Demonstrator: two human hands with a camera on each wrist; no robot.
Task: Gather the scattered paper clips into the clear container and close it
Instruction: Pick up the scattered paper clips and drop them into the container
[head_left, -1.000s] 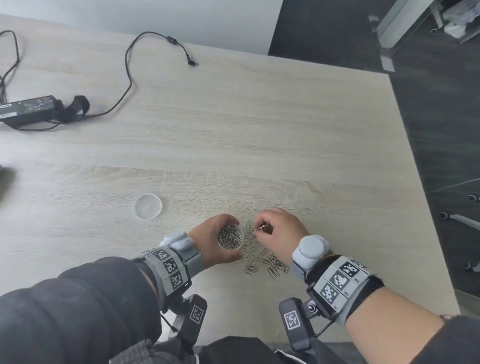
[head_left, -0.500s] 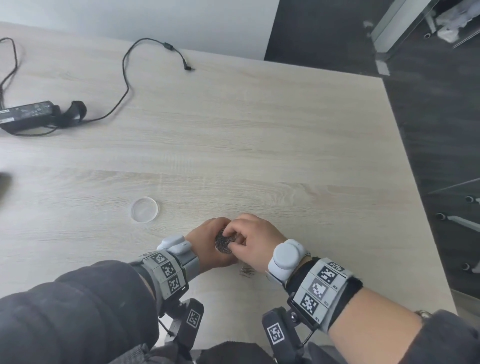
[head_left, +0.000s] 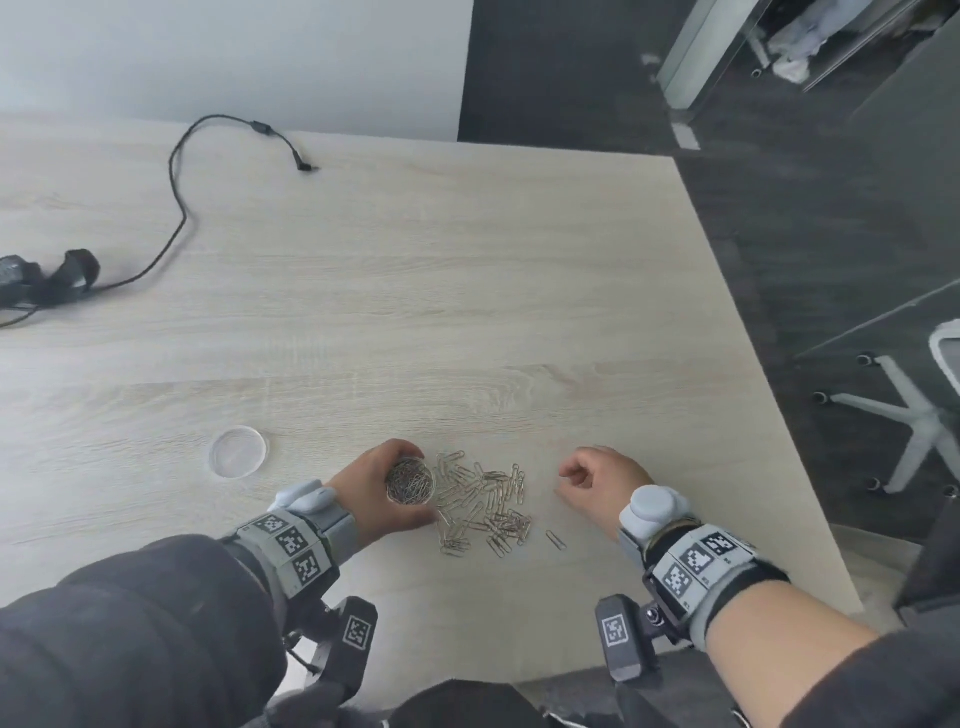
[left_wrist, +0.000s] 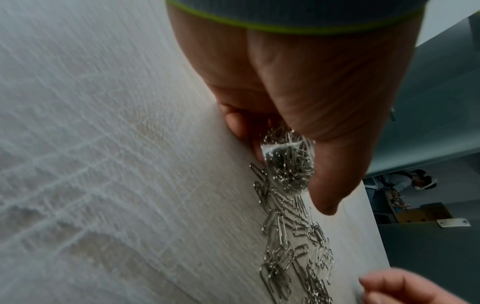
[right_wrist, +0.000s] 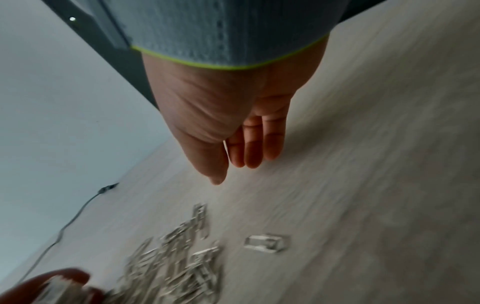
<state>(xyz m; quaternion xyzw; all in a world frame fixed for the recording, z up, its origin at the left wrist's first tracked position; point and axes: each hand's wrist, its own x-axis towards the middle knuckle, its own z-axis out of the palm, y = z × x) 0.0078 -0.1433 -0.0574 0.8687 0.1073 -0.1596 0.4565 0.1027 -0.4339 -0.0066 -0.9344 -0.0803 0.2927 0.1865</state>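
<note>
A small clear container (head_left: 410, 481), heaped with paper clips, stands on the table with my left hand (head_left: 370, 486) curled round it. In the left wrist view my thumb (left_wrist: 324, 197) and a fingertip (left_wrist: 237, 123) clasp the container (left_wrist: 288, 162). Several loose paper clips (head_left: 485, 506) lie right of it, and one stray clip (head_left: 556, 540) sits apart. My right hand (head_left: 584, 475) hovers to the right of the pile, fingers (right_wrist: 253, 150) relaxed and holding nothing. The round clear lid (head_left: 239, 451) lies on the table to the left.
A black power adapter (head_left: 49, 278) and its cable (head_left: 179, 197) lie at the table's far left. The table's right edge (head_left: 769, 395) runs close to my right hand. An office chair base (head_left: 909, 415) stands on the dark floor beyond.
My right hand was over the container's mouth half a second ago; it has moved off to the right, uncovering the clip pile. The left hand keeps its hold.
</note>
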